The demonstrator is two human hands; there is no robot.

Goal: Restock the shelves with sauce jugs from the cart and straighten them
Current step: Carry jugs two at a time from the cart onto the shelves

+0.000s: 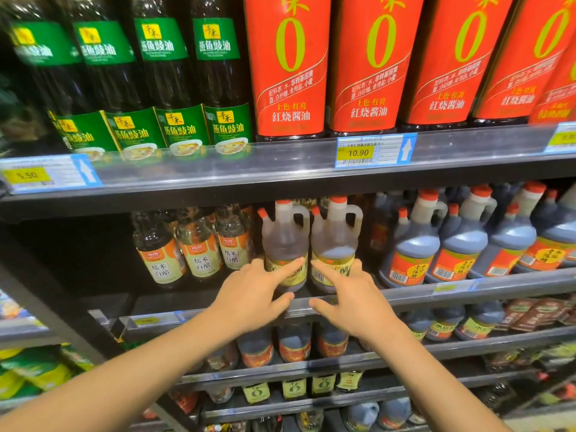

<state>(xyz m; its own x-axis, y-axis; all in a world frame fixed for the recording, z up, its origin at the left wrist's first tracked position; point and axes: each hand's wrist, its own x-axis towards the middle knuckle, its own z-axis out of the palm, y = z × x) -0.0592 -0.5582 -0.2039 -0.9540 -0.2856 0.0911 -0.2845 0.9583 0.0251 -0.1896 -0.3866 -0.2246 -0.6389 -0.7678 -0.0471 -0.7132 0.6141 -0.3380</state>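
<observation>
Two pale brown sauce jugs with orange caps and yellow labels stand side by side at the front of the middle shelf (405, 296). My left hand (254, 296) rests its fingertips on the label of the left jug (285, 238). My right hand (349, 294) touches the label of the right jug (335, 235). Both hands have their fingers spread and grip nothing. The cart is out of view.
Left of the jugs stand small white-vinegar bottles (199, 244), with a dark gap further left. Dark vinegar jugs (461, 235) fill the shelf to the right. Above are green-label bottles (184, 88) and red-label jugs (290, 67). Lower shelves hold more bottles.
</observation>
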